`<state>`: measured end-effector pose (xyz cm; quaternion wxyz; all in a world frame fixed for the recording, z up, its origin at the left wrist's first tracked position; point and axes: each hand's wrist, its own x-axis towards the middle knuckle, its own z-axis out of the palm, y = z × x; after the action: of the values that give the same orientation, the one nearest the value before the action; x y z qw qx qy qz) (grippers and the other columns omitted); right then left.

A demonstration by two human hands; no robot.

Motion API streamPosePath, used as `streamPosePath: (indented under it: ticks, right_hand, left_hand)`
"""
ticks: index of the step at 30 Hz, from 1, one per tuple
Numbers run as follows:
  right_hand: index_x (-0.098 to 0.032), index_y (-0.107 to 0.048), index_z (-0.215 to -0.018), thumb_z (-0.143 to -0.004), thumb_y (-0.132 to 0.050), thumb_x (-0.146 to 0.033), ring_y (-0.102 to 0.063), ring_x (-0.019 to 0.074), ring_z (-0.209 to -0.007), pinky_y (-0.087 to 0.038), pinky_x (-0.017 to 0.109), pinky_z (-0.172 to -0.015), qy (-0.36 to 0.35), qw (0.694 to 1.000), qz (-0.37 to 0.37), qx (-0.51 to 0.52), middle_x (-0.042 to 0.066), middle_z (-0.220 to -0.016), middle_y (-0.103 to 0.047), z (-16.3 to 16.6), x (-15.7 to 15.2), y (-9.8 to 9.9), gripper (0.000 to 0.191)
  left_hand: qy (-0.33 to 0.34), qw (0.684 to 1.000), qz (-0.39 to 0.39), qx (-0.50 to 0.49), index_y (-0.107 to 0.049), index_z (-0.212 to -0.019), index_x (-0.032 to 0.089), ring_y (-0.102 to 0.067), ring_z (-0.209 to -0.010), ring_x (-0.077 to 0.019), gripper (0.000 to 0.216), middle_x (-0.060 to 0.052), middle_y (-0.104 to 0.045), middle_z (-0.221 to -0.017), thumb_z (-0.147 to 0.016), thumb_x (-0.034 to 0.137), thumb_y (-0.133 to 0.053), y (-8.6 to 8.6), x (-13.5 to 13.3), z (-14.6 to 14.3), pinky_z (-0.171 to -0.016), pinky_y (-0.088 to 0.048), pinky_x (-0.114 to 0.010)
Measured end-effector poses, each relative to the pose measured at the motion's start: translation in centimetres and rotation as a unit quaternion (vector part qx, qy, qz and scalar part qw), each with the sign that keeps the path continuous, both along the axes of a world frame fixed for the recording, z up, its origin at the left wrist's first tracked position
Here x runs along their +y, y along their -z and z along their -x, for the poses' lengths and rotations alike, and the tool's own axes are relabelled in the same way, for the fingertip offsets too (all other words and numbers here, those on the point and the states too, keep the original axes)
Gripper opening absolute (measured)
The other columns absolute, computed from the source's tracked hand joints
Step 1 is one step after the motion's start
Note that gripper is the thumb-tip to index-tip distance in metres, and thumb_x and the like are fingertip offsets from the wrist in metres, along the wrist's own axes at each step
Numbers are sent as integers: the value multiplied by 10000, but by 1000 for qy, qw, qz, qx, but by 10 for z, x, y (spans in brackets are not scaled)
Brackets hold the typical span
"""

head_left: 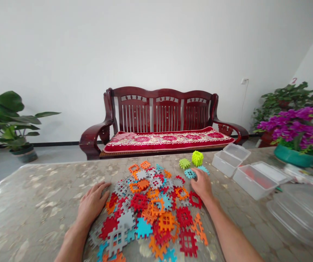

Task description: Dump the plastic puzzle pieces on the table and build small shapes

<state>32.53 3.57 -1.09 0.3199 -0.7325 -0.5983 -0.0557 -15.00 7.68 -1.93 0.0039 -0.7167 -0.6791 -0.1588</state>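
A spread-out heap of flat plastic interlocking tiles [144, 227] with notched edges lies on the table, in red, orange, grey and blue. My left hand [95, 198] rests on the tabletop at the heap's left side, fingers stretched out and holding nothing. Beyond the heap on the right, my right hand [201, 183] has its fingertips at the edge of a blue window tile [189, 174]. Another blue tile [204, 170] shows just past that hand, partly hidden by it. Behind them stand a yellow-green cube [197, 158] built of tiles and a flat green stack [184, 163].
Open clear plastic boxes [250, 183] and clear lids [303, 213] are at the table's right. Purple flowers in a teal pot [295, 156] stand behind them. A wooden bench [167, 112] lies beyond the table [36, 203], and a potted plant [22, 154] is on the left.
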Motion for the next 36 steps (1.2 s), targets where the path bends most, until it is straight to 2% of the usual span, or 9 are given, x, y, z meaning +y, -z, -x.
streamPosePath:
  ticks: [4,9,16,21,27,32,36]
  right_hand:
    - [-230,-686,-1113,-768,-544,-195,-561,241,-1120,-394,391,-1022,-63,997,-31,29,57,-1180,-684,23,-4,-14,374]
    - [-263,-736,-968,-788,-592,-232,-571,218,-1065,-392,343,-978,-166,985,40,23,25,-1077,-710,70,1,-37,233]
    - [-259,-757,-815,-763,-655,-301,-565,226,-1010,-377,334,-926,-143,983,110,-37,44,-992,-713,103,14,-50,122]
    - [-254,-747,-759,-724,-648,-256,-598,214,-950,-401,312,-873,-125,984,124,-10,20,-931,-737,107,15,-49,105]
    - [-236,-718,-710,-686,-634,-234,-641,208,-863,-443,299,-790,-124,982,116,87,13,-843,-746,102,22,-43,87]
    - [-193,-640,-748,-719,-593,-286,-649,167,-685,-470,251,-629,-154,945,89,274,10,-717,-705,84,25,-38,108]
    - [-186,-630,-866,-739,-567,-294,-648,165,-608,-477,244,-548,-116,927,63,351,0,-660,-680,56,20,-29,178]
  left_hand:
    - [0,1000,-2,-3,-630,-1248,293,-556,-1230,-230,409,-36,-592,-1365,-911,364,-409,0,0,0,-1076,-393,-381]
    - [5,1000,1,9,-624,-1260,280,-546,-1246,-237,427,-51,-578,-1379,-924,373,-378,0,0,-1,-1082,-391,-393]
    - [-1,1000,-5,-1,-637,-1237,297,-548,-1246,-228,410,-36,-595,-1362,-916,369,-392,-3,-2,-4,-1078,-392,-380]
    - [1,1000,-1,-2,-632,-1242,292,-542,-1249,-228,414,-45,-593,-1362,-914,365,-390,-4,-2,-4,-1084,-380,-388]
    - [-2,1000,-12,-14,-645,-1225,301,-547,-1239,-228,396,-36,-597,-1360,-903,362,-422,-2,-2,-3,-1077,-383,-383]
    - [2,1000,-6,-12,-648,-1225,297,-549,-1242,-228,405,-36,-600,-1356,-901,368,-415,-2,-1,-2,-1080,-387,-379]
    - [5,1000,-7,-9,-643,-1236,292,-556,-1233,-239,415,-40,-595,-1363,-904,373,-407,0,0,-1,-1083,-387,-391]
